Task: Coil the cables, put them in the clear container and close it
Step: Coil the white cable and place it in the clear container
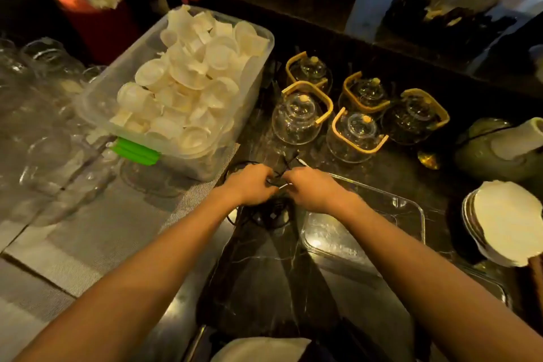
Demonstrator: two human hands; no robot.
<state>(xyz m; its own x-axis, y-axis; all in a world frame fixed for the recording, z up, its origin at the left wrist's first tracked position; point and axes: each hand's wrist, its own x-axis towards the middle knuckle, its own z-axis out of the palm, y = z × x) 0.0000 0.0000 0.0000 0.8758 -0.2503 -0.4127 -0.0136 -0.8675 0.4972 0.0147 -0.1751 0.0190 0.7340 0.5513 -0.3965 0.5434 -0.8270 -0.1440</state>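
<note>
early going — left hand (253, 184) and right hand (308, 189) both pinch the tangled black cables (271, 211), coiling unfinished, the clear container (411, 209) empty and open beside them.

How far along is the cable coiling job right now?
Early. Both hands, left hand and right hand, are working the tangled black cables on the dark marble counter. The clear rectangular container beside them looks empty and lidless; loading and closing remain.

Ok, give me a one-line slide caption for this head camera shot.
Both hands, left and right, gather black cables on a dark marble counter, beside an empty clear container.
</note>
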